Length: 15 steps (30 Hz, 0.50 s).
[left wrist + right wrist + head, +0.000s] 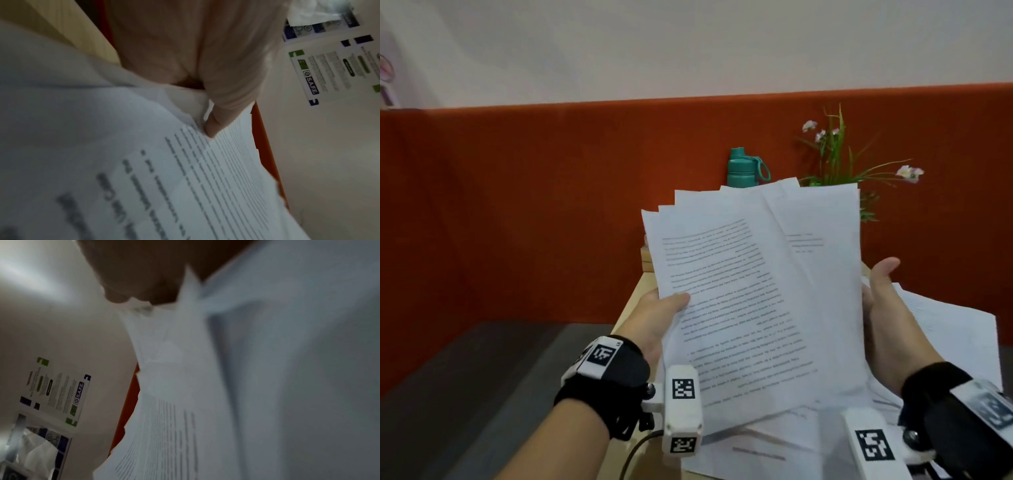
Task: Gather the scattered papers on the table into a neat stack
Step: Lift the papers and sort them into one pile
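I hold a fanned bundle of printed papers point(756, 291) upright above the table. My left hand point(654, 315) grips its left edge, and the thumb point(216, 125) presses on the front sheet. At the right edge is my right hand point(890, 318), thumb raised off the paper. The bent fingers point(133, 280) reach behind the sheets and are mostly hidden. The bundle's top edges are uneven and splayed. More loose sheets point(945, 329) lie spread on the table under and to the right of the bundle.
The pale wooden table point(633, 301) ends just left of my left hand. An orange partition point(517, 205) stands behind it. A teal bottle point(743, 168) and a flowering plant point(839, 154) stand at the back. A small wooden box point(647, 260) sits behind the papers.
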Tool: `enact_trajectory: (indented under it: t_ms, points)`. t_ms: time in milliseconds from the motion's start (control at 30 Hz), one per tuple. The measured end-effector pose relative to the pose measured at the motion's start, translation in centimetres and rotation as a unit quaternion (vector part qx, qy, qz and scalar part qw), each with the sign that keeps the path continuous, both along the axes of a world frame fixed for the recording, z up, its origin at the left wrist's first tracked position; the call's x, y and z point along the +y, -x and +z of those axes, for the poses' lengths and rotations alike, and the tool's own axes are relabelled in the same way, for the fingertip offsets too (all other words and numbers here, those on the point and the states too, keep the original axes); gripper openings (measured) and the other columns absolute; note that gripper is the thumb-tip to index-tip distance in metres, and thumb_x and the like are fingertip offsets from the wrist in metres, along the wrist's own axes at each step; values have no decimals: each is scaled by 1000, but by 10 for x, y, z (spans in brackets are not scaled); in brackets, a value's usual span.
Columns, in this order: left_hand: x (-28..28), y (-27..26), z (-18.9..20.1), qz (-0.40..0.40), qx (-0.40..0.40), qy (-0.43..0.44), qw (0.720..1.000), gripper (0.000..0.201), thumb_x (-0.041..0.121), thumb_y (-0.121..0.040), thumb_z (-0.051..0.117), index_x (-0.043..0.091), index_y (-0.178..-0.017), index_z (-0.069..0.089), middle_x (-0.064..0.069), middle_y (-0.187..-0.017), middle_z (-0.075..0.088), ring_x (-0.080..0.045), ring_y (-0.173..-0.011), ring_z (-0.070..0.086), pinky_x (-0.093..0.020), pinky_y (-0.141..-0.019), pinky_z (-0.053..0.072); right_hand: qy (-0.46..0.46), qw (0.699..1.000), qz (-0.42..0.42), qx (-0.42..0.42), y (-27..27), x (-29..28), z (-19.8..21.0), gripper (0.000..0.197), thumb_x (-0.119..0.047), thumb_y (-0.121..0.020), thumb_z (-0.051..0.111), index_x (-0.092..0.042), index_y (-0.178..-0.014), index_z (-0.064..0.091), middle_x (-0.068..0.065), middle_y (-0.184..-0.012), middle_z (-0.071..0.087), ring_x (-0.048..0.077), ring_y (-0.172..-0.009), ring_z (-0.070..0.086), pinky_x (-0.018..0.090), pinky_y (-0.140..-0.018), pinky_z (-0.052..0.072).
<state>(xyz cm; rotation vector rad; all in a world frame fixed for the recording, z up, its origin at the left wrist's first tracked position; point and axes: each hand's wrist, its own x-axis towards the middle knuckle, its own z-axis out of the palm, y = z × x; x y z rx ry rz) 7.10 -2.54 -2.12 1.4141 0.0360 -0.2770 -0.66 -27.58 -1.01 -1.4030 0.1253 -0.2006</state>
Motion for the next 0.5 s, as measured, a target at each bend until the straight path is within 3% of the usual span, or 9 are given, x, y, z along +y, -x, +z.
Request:
enact_trajectory:
  t_ms: [67, 167, 267, 333, 433, 500]
  points:
    - [4, 1, 2, 3, -15, 19, 1000, 34, 9, -97, 49, 11, -131, 56, -11, -122, 67, -32, -113, 63, -49, -102, 45, 17, 999, 27, -34, -3, -1, -1, 88, -88, -52, 50, -34, -120, 62, 0, -115, 73, 27, -104, 69, 51, -87, 54]
    - [9, 3, 13, -42, -52, 36, 997, 41, 8, -91, 58, 12, -132, 56, -14, -125, 67, -32, -112, 65, -47, -97, 50, 68, 995, 50, -52, -5, 1, 4, 81, -59, -47, 82, -30, -120, 61, -4, -113, 74, 20, -100, 72, 40, -81, 57]
    - [20, 9, 30, -121, -92, 65, 986, 60, 15, -73, 77, 11, -130, 58, -14, -124, 68, -32, -111, 67, -42, -89, 56, 65, 993, 25, -99, -7, 5, 16, 67, -43, -49, 82, -22, -111, 66, -2, -104, 77, 19, -92, 74, 28, -70, 59]
    - [23, 14, 41, -158, -113, 66, 979, 68, 21, -66, 84, 14, -128, 60, -12, -123, 69, -31, -111, 67, -40, -87, 57, 16, 991, 29, -127, -7, 12, 25, 53, -31, -58, 78, -16, -108, 67, 1, -101, 77, 16, -88, 74, 20, -64, 57]
    - [20, 17, 51, -139, -156, 12, 978, 53, 9, -76, 73, 14, -127, 61, -10, -124, 69, -28, -113, 66, -43, -95, 52, 39, 989, 53, -131, -9, 26, 32, 41, -4, -74, 71, -5, -115, 66, 7, -106, 76, 20, -96, 73, 23, -74, 58]
    - [22, 16, 54, -101, -163, 26, 981, 53, 4, -75, 74, 13, -125, 62, -11, -124, 69, -28, -112, 67, -46, -98, 49, 50, 990, 1, -134, -9, 28, 36, 39, -6, -76, 73, -5, -114, 67, 7, -103, 77, 21, -93, 74, 26, -73, 59]
